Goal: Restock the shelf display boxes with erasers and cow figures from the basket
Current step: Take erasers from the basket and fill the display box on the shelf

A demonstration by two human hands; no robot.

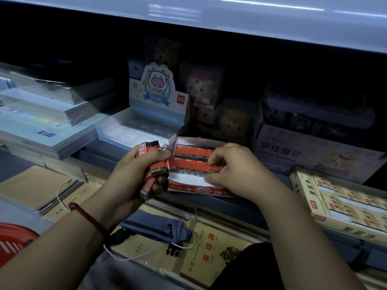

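Left hand clutching fistful of glossy red rectangular erasers; right hand pinching one eraser sitting in row inside red cardboard display box on shelf, just beside pale-blue cow box.

a: what sits on the dark blue shelf?
b: a red and white paper box of red erasers, open, in the middle.
a: and behind it?
b: a blue and white cow box. wrapped stacks of books are on the left, a purple box and a cream box on the right.
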